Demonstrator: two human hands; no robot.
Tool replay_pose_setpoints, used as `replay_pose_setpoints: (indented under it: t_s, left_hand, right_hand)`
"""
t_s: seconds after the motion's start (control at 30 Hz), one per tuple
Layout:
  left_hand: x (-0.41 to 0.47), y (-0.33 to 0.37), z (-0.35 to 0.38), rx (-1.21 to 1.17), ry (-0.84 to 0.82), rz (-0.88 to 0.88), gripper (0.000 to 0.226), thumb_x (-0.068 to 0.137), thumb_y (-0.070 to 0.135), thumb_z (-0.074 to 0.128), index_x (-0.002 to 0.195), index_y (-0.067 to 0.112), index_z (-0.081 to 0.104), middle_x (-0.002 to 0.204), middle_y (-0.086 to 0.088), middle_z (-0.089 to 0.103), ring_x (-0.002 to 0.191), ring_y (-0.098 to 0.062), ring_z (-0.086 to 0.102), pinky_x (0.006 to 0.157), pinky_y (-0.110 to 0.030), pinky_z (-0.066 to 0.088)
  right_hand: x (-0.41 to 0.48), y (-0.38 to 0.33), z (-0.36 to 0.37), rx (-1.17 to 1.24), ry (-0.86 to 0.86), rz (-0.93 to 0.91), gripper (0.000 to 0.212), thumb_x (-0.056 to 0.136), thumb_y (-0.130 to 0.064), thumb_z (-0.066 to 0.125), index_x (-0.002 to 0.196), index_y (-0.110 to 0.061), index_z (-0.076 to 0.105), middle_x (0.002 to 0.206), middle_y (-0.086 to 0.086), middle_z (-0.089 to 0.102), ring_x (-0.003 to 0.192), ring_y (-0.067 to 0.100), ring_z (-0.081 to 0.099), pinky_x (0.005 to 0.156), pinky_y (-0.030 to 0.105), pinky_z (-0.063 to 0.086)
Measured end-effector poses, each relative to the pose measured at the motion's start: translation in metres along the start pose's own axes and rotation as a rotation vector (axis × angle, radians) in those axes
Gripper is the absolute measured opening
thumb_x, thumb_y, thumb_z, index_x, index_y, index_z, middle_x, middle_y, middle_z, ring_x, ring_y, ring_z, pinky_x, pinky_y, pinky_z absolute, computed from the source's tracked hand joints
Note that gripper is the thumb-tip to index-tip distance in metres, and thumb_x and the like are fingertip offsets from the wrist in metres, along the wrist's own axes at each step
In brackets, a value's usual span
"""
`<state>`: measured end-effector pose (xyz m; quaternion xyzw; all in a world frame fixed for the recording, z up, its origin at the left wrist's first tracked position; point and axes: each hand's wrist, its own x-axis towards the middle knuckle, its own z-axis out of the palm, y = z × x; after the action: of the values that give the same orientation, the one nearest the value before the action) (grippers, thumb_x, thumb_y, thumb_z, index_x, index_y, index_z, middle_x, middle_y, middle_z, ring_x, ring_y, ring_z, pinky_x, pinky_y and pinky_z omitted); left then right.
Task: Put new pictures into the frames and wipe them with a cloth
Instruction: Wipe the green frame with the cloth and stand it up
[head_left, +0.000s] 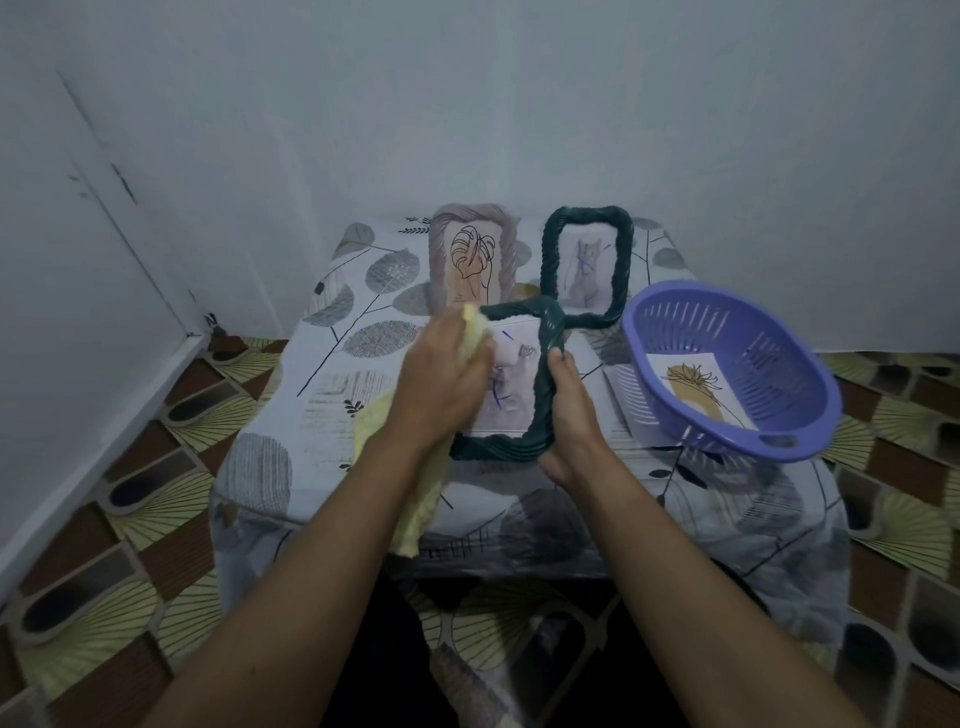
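Observation:
A dark green twisted frame (543, 400) with a pale picture in it stands tilted at the table's middle. My right hand (569, 415) grips its right side. My left hand (441, 384) holds a yellow cloth (415, 499) against the frame's left part and the picture; the cloth hangs down under my wrist. Behind, a pinkish frame (441, 249) with a leaf drawing and a second dark green frame (621, 260) with a faint picture lean at the wall.
A purple slotted basket (779, 395) sits on the table's right side with a loose picture (696, 384) inside it, and a white sheet (631, 405) lies under its left edge. The small table (311, 395) has a leaf-print cover; patterned floor surrounds it.

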<state>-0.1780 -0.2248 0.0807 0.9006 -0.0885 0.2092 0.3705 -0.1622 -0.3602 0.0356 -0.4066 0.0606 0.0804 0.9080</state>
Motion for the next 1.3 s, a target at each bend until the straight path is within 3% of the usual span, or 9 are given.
replay_pose_setpoints:
  t_s: [0.07,0.13,0.2,0.43,0.6,0.8,0.93,1.03,1.3]
  left_hand:
    - [-0.006,0.011,-0.001,-0.104,-0.309,0.055,0.03,0.102,0.039,0.038,0.123,0.027,0.056,0.145,-0.002,0.048,0.145,-0.016,0.027,0.12,-0.041,0.013]
    - [-0.01,0.02,-0.003,-0.138,-0.545,-0.04,0.042,0.108,0.031,0.024,0.149,0.028,0.032,0.155,0.015,0.013,0.139,0.002,-0.012,0.119,-0.037,-0.013]
    - [-0.012,0.018,0.0,-0.119,-0.579,-0.072,0.048,0.107,0.028,0.014,0.154,0.021,0.022,0.146,0.021,-0.001,0.136,0.001,-0.018,0.119,-0.034,-0.016]
    - [0.0,-0.018,0.016,0.503,-0.401,0.019,0.083,0.086,0.062,-0.013,0.157,0.024,0.007,0.166,0.0,-0.009,0.151,-0.026,-0.018,0.116,-0.061,-0.012]
    - [0.0,-0.002,0.014,0.388,-0.394,0.008,0.071,0.098,0.047,-0.004,0.158,0.013,0.014,0.166,-0.011,-0.003,0.152,-0.024,-0.011,0.122,-0.047,-0.009]
    - [-0.015,0.001,0.014,0.126,-0.709,0.049,0.069,0.093,0.047,0.01,0.156,0.021,0.023,0.165,-0.001,0.011,0.152,-0.02,0.007,0.122,-0.033,0.01]
    - [-0.009,-0.017,0.014,0.477,-0.537,0.283,0.061,0.1,0.048,0.01,0.147,0.022,0.039,0.165,0.007,0.007,0.153,-0.022,-0.004,0.121,-0.051,-0.006]
    - [-0.002,-0.02,0.014,0.621,-0.355,0.104,0.057,0.103,0.047,0.007,0.155,0.026,0.019,0.165,0.009,-0.006,0.15,-0.031,-0.019,0.114,-0.064,-0.016]
    - [-0.034,0.006,0.035,0.221,-0.393,0.154,0.067,0.095,0.035,0.008,0.157,0.012,0.016,0.164,-0.002,-0.001,0.151,-0.018,-0.009,0.123,-0.041,-0.008]
  right_hand:
    - [0.0,0.003,0.001,0.031,-0.021,0.045,0.046,0.106,-0.036,0.035,0.144,-0.012,0.046,0.136,0.019,0.059,0.126,0.035,0.057,0.109,0.051,0.043]
    - [0.0,0.003,0.003,0.043,-0.006,0.082,0.052,0.105,-0.043,0.035,0.145,-0.013,0.047,0.138,0.018,0.058,0.128,0.033,0.056,0.11,0.051,0.041]
    - [0.003,0.003,0.003,0.02,0.034,0.099,0.054,0.104,-0.047,0.035,0.143,-0.013,0.05,0.136,0.016,0.06,0.126,0.032,0.058,0.11,0.052,0.041]
    - [-0.009,0.004,0.016,-0.181,0.016,-0.001,0.041,0.108,-0.032,0.036,0.128,-0.006,0.059,0.118,0.018,0.07,0.107,0.03,0.069,0.085,0.037,0.059]
    - [-0.009,0.003,0.018,-0.275,0.063,-0.053,0.033,0.107,-0.028,0.04,0.119,-0.006,0.062,0.103,0.013,0.074,0.095,0.027,0.071,0.077,0.035,0.059]
    - [-0.002,-0.012,0.003,-0.292,0.178,-0.087,0.032,0.108,-0.027,0.038,0.11,-0.005,0.062,0.088,0.007,0.072,0.078,0.019,0.07,0.063,0.028,0.056]
    - [-0.005,-0.014,-0.001,-0.237,0.137,-0.063,0.037,0.108,-0.026,0.038,0.121,-0.003,0.063,0.107,0.016,0.073,0.092,0.026,0.072,0.072,0.034,0.059]
    - [-0.01,-0.009,0.003,-0.238,0.073,-0.021,0.038,0.107,-0.028,0.039,0.124,-0.002,0.062,0.115,0.021,0.07,0.105,0.035,0.068,0.089,0.044,0.056]
    - [-0.011,-0.021,0.007,-0.365,0.109,-0.107,0.034,0.107,-0.027,0.039,0.104,-0.009,0.068,0.096,0.011,0.075,0.09,0.026,0.071,0.079,0.037,0.057]
